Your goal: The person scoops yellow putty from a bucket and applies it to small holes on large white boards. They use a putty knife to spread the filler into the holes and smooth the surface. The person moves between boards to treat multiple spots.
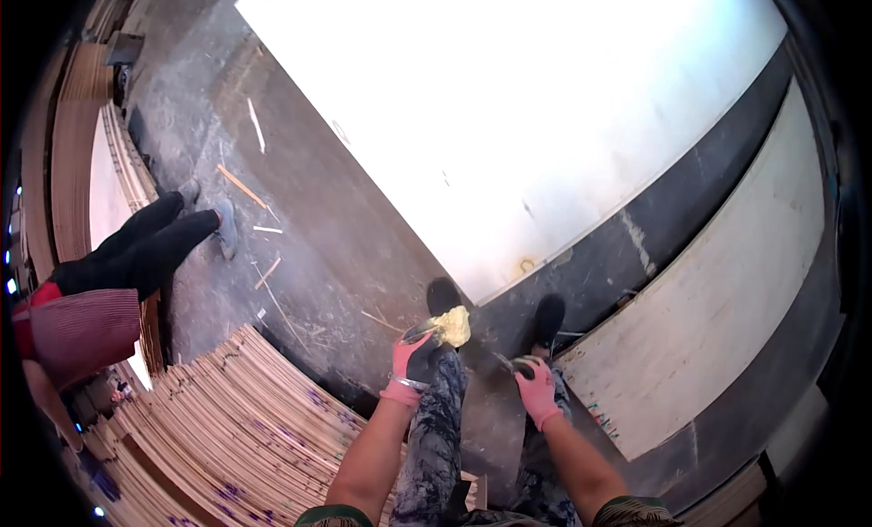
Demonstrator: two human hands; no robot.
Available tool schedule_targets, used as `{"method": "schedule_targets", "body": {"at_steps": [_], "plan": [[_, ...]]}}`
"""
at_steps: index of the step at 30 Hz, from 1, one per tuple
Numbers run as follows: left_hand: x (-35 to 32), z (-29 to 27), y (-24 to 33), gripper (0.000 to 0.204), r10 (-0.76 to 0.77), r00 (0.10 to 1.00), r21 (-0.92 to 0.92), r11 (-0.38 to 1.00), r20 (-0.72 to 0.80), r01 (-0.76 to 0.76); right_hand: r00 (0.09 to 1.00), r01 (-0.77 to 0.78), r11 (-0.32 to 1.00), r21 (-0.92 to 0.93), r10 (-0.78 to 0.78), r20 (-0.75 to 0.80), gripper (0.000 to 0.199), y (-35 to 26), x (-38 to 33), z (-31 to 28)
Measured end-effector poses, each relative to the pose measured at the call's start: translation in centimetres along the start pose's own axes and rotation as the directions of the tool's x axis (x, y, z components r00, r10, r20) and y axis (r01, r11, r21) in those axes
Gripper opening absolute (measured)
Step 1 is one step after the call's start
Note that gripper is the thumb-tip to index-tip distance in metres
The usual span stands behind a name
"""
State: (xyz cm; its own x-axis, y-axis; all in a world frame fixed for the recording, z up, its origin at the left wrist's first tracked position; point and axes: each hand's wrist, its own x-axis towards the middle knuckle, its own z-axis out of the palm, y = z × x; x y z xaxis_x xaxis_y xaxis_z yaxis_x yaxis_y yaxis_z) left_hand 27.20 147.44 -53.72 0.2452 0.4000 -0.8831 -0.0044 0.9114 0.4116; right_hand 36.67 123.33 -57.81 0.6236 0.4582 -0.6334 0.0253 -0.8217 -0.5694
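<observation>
My left hand, in a pink and black glove with a pale band at the wrist, is closed on a dark tool whose shape is mostly hidden. A lump of pale yellow putty sits at its far end, above my left shoe. My right hand, gloved the same way, is closed around the handle of a scraper. Its thin dark blade points left toward the putty and is hard to make out against the floor. Both hands are apart, over my legs. Ahead lies a large white board, its near corner just beyond my shoes.
Another pale board lies to the right. Stacked thin wooden sheets stand at the lower left, with more stacks farther left. A person in dark trousers is beside them. Wood scraps litter the grey floor.
</observation>
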Motion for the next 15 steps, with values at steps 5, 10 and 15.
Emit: {"method": "schedule_targets", "body": {"at_steps": [5,10,15], "plan": [[-2.8,0.2,6.0,0.025,0.207,0.978,0.138,0.968,0.033,-0.21,0.997,-0.026,0.99,0.136,0.015,0.079,0.024,-3.9,-0.8,-6.7],[3.5,-3.9,12.3,0.02,0.451,0.892,0.272,0.86,-0.007,-0.433,0.992,-0.094,0.981,0.171,0.077,0.102,0.022,-6.7,4.5,-11.3],[16.7,-2.0,22.9,0.035,0.589,0.791,0.681,0.648,-0.166,-0.34,0.976,-0.212,0.922,0.325,0.215,0.027,0.019,-7.6,10.1,-9.9]]}}
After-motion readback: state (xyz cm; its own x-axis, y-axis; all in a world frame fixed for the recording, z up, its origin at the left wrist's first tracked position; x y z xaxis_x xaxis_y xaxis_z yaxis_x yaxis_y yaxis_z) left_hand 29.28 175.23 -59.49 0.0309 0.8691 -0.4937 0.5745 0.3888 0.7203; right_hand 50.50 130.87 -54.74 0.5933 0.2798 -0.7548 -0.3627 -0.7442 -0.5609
